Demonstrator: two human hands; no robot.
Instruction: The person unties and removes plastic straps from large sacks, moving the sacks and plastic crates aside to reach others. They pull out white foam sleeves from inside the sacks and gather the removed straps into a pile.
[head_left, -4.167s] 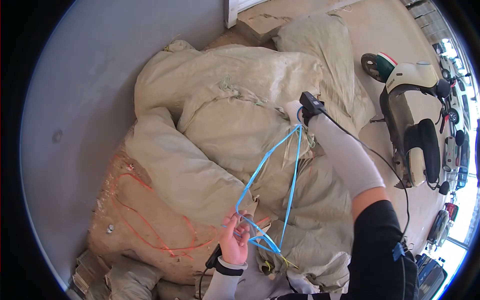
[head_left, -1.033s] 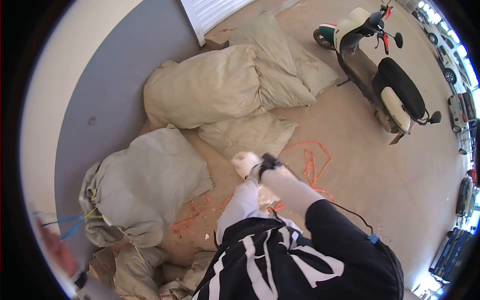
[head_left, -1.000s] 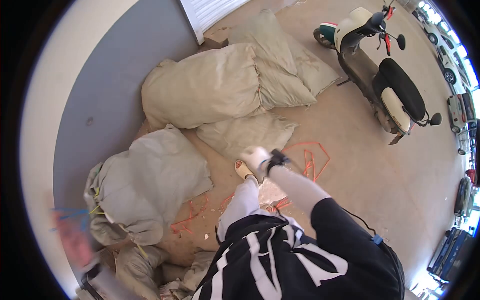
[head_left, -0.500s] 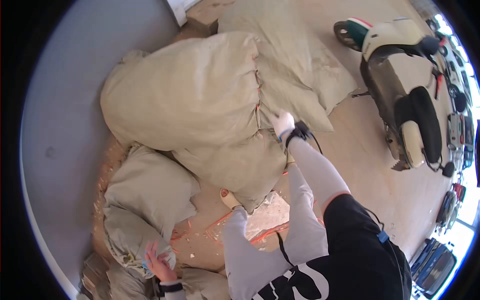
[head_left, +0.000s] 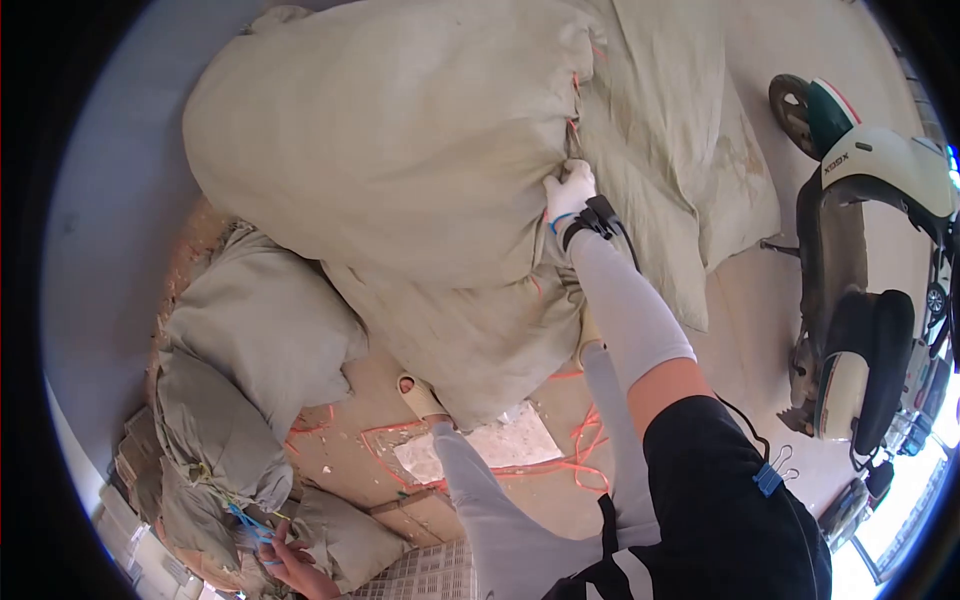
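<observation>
Head view: right grip (head_left: 568, 190) clenches the large sack (head_left: 400, 130) at its stitched seam, left grip (head_left: 287, 562) holds blue cord (head_left: 246, 520); advisably haul straight behind the grip, sparing the seam.

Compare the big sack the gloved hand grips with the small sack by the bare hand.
The big sack bulges full; the small sack is slimmer and creased. The big sack lies atop other sacks, its orange-stitched seam gripped by the right hand; the small sack lies low, blue cord at its mouth near the left hand. Both are beige sacks.
</observation>
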